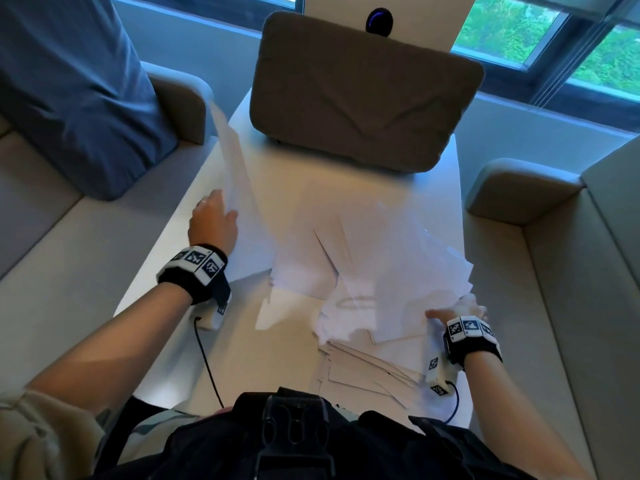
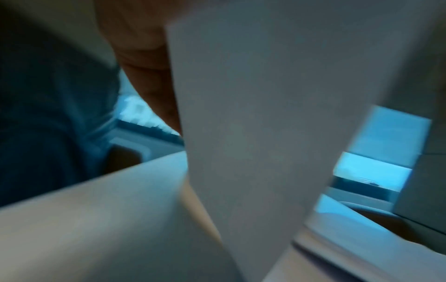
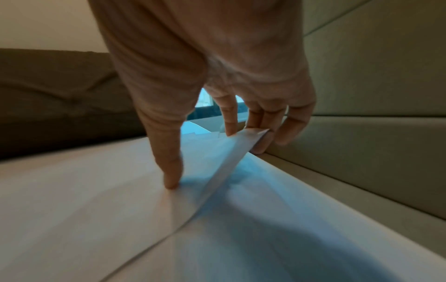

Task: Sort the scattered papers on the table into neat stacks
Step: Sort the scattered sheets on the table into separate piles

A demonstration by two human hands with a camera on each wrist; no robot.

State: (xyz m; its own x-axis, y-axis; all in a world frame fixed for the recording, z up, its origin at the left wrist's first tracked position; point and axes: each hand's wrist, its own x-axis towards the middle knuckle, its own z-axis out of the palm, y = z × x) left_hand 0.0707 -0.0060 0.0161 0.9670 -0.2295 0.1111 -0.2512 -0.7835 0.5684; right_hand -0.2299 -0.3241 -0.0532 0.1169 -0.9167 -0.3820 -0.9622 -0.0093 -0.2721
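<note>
From above, the left hand (image 1: 212, 220) gripped a raised sheet (image 1: 232, 168) at the table's (image 1: 166, 341) left edge. The right hand (image 1: 457, 311) lay on the loose paper pile (image 1: 381, 271) to the right.

Its wrist view showed the thumb (image 3: 169, 167) pressing down and fingers (image 3: 229, 122) lifting an edge.

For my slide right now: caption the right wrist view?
Right hand lifts a sheet's corner off the paper pile.

Office lounge: cushioned benches (image 1: 52, 244) flank a white table (image 1: 242, 358).
</note>
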